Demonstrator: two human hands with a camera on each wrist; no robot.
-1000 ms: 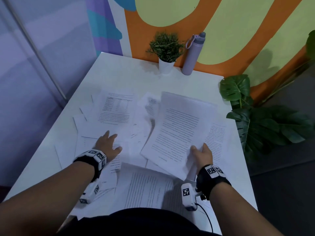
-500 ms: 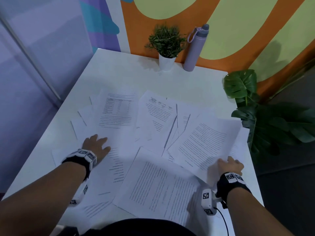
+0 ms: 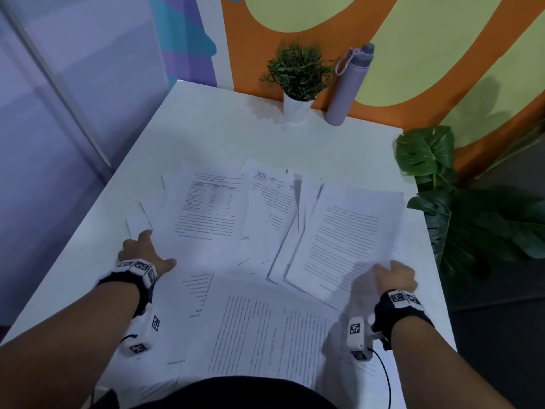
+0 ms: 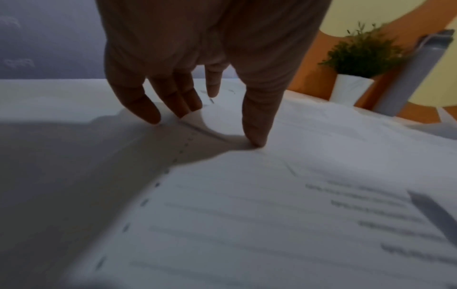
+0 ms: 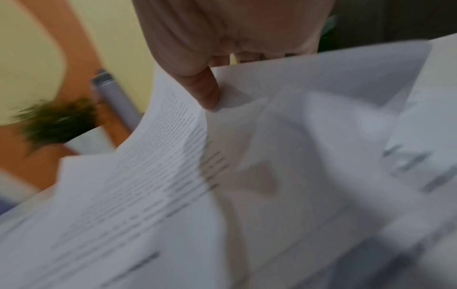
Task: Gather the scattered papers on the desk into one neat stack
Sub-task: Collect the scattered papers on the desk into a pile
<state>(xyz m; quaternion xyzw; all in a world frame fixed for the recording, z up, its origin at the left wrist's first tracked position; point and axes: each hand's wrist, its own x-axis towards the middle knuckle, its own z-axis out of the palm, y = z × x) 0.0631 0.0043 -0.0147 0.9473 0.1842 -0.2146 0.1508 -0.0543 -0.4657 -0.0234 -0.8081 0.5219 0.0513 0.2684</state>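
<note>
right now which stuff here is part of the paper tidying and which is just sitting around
Part of the job:
scattered papers
sheets pinched by the right hand
left hand pressing on the papers
desk

Just lying about:
potted plant
purple bottle
leafy floor plant

white papers, lilac bottle, orange-and-yellow wall
</note>
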